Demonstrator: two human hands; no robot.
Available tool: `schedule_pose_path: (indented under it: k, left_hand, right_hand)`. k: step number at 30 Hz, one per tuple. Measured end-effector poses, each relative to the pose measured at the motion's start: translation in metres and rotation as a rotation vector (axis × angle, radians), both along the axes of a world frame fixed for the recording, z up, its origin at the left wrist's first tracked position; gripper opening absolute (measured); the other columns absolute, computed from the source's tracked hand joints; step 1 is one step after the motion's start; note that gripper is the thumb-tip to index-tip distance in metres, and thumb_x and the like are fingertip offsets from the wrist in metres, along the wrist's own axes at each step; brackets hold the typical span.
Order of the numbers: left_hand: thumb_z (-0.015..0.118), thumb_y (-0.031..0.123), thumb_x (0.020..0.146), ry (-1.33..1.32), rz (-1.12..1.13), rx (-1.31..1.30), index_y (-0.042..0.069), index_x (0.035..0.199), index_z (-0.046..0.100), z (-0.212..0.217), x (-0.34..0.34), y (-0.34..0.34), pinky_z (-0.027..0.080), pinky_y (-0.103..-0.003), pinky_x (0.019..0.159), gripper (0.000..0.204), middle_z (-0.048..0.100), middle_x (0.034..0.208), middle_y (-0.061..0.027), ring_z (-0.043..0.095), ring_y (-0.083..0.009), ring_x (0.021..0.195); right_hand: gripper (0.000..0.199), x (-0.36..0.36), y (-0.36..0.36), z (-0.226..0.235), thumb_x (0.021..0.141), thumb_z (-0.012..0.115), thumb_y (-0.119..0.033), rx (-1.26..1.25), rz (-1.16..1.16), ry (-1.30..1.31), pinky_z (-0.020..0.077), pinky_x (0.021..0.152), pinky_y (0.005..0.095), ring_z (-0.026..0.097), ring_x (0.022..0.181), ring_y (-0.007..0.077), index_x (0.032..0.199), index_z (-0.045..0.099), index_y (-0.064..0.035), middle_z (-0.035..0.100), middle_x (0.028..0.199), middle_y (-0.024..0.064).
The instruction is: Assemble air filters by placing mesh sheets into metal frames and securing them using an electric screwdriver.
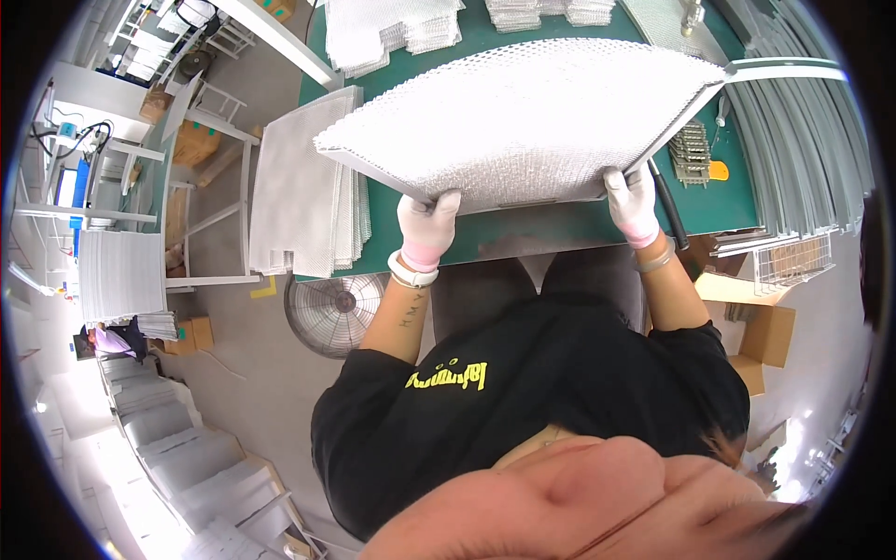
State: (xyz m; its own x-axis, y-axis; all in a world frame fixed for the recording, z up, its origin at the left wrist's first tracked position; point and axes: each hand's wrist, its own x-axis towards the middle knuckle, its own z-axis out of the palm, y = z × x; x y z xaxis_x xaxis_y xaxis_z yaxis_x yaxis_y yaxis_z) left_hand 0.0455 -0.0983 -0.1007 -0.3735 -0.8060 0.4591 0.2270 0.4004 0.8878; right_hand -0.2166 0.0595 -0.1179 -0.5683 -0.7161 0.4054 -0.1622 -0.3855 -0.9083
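Note:
A silvery metal mesh panel (532,121) with narrow grey frame strips along its edges is tilted up over the green table. My left hand (427,229), in a white glove, grips its near edge left of the middle, thumb on top. On the right, my gloved right hand (633,201) holds the near edge by the corner strip. Both hands are closed on the panel, with the fingers beneath it hidden. From the far right corner of the panel a pale frame strip (784,69) sticks out to the right.
Stacked mesh sheets (303,187) overhang the table's left side. Grey strips (798,149) lie piled on the right, beside small metal parts (690,154), an orange piece (718,171) and a black-handled tool (667,205). A floor fan (338,313) and open cardboard box (767,336) stand below.

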Motion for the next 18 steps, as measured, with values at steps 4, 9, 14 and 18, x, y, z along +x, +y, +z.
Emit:
schedule_pose_path:
  k: [4,9,14,18]
  left_hand:
    - [0.073,0.005,0.088,-0.232,-0.178,0.166,-0.004,0.112,0.066,0.038,0.007,-0.015,0.050,-0.025,0.076,0.027,0.069,0.098,-0.0038,0.062,-0.0082,0.085]
    - [0.071,0.008,0.085,0.050,-0.029,-0.225,-0.005,0.116,0.063,0.117,0.036,-0.032,0.052,-0.028,0.085,0.035,0.068,0.112,-0.0111,0.064,-0.0153,0.097]
    - [0.058,-0.003,0.081,0.248,-0.079,-0.324,-0.001,0.104,0.069,0.134,0.009,-0.010,0.054,-0.032,0.083,0.025,0.071,0.102,-0.0154,0.067,-0.0214,0.093]
    - [0.057,0.027,0.103,0.235,-0.391,-0.523,0.004,0.098,0.061,0.132,0.007,0.014,0.053,-0.047,0.071,0.024,0.061,0.086,-0.0126,0.060,-0.0253,0.073]
  right_hand:
    - [0.041,-0.016,0.008,0.029,0.096,0.065,-0.013,0.112,0.111,-0.029,0.0468,0.097,0.0314,0.059,0.107,0.0145,0.132,0.053,0.0030,0.063,0.121,0.0063]
    - [0.034,-0.028,-0.002,0.156,0.100,0.048,-0.010,0.043,-0.151,0.331,0.0454,0.082,0.0220,0.056,0.091,0.0078,0.131,0.057,0.0020,0.066,0.105,0.0030]
    - [0.022,-0.035,0.003,0.156,0.104,0.055,-0.020,-0.071,-0.187,0.681,0.0505,0.071,0.0298,0.064,0.077,0.0170,0.098,0.060,0.0007,0.068,0.086,0.0111]
    - [0.028,-0.026,0.031,0.143,0.105,0.052,-0.026,-0.386,0.382,0.383,0.0531,0.080,0.0329,0.066,0.090,0.0278,0.100,0.060,0.0003,0.067,0.099,0.0181]
